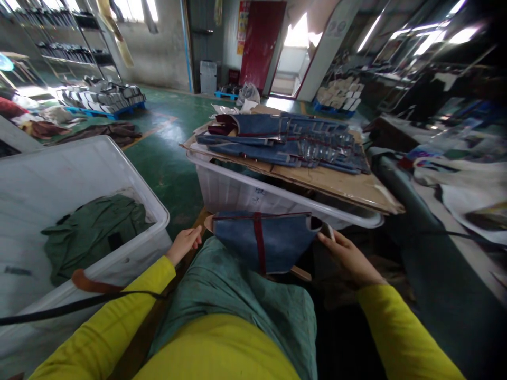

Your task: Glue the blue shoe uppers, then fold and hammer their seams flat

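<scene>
A blue fabric piece (283, 240) with a dark red stripe down its middle lies over the front of my lap, its two ends curling up. My left hand (185, 246) is beside its left end, fingers curled together; whether they pinch anything is hidden. At the right end, my right hand (348, 256) is closed with thumb and fingers around a small pale, flat object (331, 232) touching or close to the fabric edge. I cannot make out what that object is. Green cloth (237, 295) covers my lap beneath.
Ahead stands a white plastic tub (225, 184) with a cardboard sheet (317, 182) across it, bearing stacked blue pieces (257, 126) and clear plastic. Left is another white tub (158, 211) holding green cloth (95, 232). A dark padded surface (439, 253) runs along the right.
</scene>
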